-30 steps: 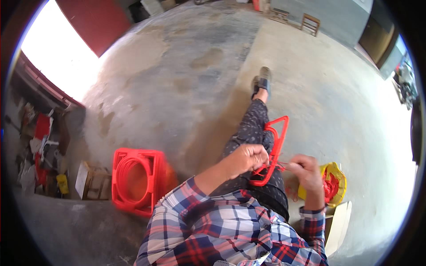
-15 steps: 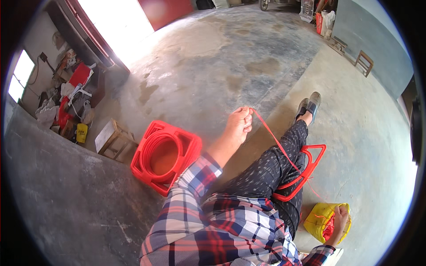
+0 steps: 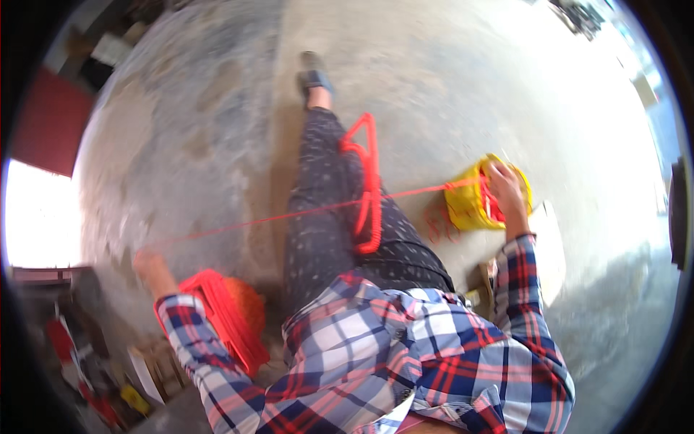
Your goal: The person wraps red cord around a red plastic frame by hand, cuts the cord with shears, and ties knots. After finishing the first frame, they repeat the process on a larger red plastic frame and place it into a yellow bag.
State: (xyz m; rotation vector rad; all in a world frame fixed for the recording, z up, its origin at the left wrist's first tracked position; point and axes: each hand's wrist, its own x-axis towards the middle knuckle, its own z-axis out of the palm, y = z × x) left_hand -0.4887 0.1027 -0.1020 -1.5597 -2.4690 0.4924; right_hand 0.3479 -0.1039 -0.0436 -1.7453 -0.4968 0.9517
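My left hand [image 3: 150, 267], blurred by motion, is stretched far out to the left, closed on one end of a thin red strip [image 3: 289, 215]. Taut, the strip runs across my thighs to the mouth of a yellow bag-like container [image 3: 466, 206] on the right. There my right hand [image 3: 506, 184] is closed at the rim, where the strip meets its fingers; the fingertips are partly hidden. Red material [image 3: 491, 206] shows inside the container. A red plastic frame with a looped end [image 3: 371, 181] rests on my legs, the strip passing across it.
Beside my left forearm stands a stack of red plastic frames [image 3: 220, 318], with something orange [image 3: 247, 304] at its opening. A small wooden stool [image 3: 155, 369] and piled bags lie farther left. Loose red strands [image 3: 439, 224] lie by the yellow container.
The view has swung to the right. My left hand has moved outward to the left, drawing the strip into a long line. My right hand remains at the yellow container.
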